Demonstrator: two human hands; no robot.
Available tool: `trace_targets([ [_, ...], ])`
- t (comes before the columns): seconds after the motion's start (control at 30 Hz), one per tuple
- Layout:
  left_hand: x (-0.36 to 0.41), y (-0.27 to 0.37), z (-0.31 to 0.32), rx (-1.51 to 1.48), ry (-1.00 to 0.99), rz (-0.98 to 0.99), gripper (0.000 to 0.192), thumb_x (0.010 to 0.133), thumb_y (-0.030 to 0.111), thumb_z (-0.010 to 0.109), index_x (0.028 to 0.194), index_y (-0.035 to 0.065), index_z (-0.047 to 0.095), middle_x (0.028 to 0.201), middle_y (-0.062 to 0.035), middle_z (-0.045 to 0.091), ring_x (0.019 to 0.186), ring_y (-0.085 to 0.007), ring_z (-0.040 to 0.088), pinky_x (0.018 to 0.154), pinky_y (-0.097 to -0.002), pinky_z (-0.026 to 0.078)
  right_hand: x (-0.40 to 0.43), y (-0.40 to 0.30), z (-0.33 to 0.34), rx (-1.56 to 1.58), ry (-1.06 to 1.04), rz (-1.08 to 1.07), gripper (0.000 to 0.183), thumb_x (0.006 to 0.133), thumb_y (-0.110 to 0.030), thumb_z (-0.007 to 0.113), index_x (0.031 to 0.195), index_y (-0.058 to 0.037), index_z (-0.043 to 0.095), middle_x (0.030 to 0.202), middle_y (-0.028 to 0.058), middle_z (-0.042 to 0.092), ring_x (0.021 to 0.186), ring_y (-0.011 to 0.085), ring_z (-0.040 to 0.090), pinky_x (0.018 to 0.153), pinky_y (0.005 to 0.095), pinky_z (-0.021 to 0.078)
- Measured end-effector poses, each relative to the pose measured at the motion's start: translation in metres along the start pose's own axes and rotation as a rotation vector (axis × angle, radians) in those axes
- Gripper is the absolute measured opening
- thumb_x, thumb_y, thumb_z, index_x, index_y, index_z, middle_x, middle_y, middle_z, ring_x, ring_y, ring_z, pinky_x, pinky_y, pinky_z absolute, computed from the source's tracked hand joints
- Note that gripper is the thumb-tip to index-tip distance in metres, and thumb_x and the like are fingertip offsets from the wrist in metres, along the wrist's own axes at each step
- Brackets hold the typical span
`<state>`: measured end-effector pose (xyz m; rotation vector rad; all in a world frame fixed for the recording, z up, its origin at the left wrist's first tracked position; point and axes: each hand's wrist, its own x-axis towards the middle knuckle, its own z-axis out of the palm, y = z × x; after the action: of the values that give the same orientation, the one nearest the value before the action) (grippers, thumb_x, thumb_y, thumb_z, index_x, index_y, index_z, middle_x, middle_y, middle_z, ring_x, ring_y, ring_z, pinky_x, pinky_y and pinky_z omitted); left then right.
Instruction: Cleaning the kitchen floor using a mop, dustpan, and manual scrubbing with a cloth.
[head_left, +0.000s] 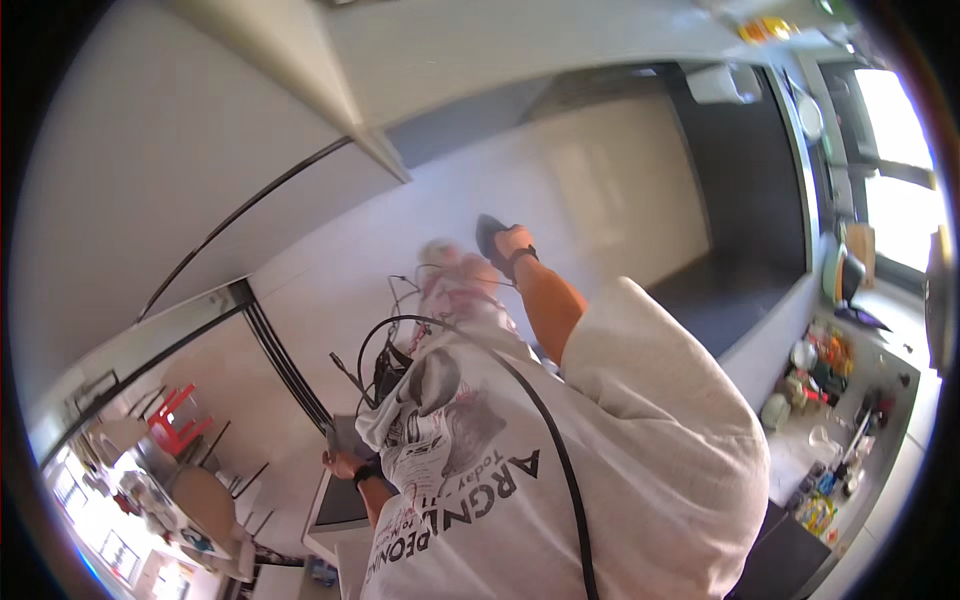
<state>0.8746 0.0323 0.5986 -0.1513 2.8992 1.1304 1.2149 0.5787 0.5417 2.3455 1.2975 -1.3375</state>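
Note:
My right hand (516, 241) reaches out over the pale floor, a dark band on its wrist. Its fingers are closed around a dark, rounded object (489, 234), whose kind I cannot make out. At the lower left, my left hand (345, 463), also with a dark wristband, has its fingers against the edge of a grey object (358, 433). That object is partly hidden by my light printed shirt (510, 480). Below and beside the left hand is a dark-topped cabinet (341, 506). One leg in pink-patterned trousers (461, 296) is blurred in front of me.
A black cable (551, 431) hangs across my shirt, with thinner wires (401, 289) near my leg. Sliding-door tracks (285, 360) cross the floor at left, beyond which is a red stool (180, 420). A white wall corner (375, 150) juts in. Cluttered counters (817, 427) line the right.

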Motion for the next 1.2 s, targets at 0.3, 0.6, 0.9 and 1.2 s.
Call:
trace_targets([
  [0.3,0.210,-0.121,-0.082,0.105,0.136,0.345,0.027,0.084,0.007,0.051,0.103,0.0019,0.069,0.091,-0.0121,0.065,0.091,-0.0257,0.062,0.082,-0.0387,0.050,-0.137,-0.051,0.245,0.103,-0.023,-0.384,0.028,0.078,-0.018,0.057,0.096,-0.0005,0.070,0.087,0.0210,0.071,0.085,0.0356,0.070,0.076,0.0411,0.0560],
  [0.6,0.480,-0.078,-0.108,0.064,-0.185,0.502,0.043,0.081,-0.008,0.048,0.119,0.0031,0.066,0.112,-0.0189,0.059,0.106,-0.0348,0.060,0.092,-0.0430,0.050,-0.351,-0.008,0.428,0.519,-0.110,0.205,0.026,0.086,-0.014,0.055,0.104,-0.0026,0.072,0.101,0.0202,0.070,0.103,0.0303,0.067,0.087,0.0449,0.0534],
  [0.9,0.750,-0.038,-0.145,0.189,-0.531,0.741,0.042,0.081,-0.009,0.044,0.113,0.0030,0.069,0.116,-0.0256,0.059,0.112,-0.0404,0.055,0.100,-0.0463,0.042,-0.433,-0.027,0.646,0.328,0.200,0.239,0.039,0.081,-0.025,0.059,0.105,0.0034,0.069,0.102,0.0231,0.071,0.096,0.0350,0.069,0.085,0.0405,0.0531],
  [1.2,0.958,-0.063,-0.190,0.023,-0.586,0.808,0.034,0.074,-0.009,0.045,0.095,-0.0005,0.071,0.097,-0.0180,0.061,0.092,-0.0349,0.059,0.086,-0.0436,0.047,-0.570,-0.224,0.789,0.527,0.384,-0.255,0.032,0.074,-0.017,0.057,0.101,-0.0048,0.068,0.089,0.0225,0.069,0.084,0.0389,0.068,0.075,0.0451,0.0531],
])
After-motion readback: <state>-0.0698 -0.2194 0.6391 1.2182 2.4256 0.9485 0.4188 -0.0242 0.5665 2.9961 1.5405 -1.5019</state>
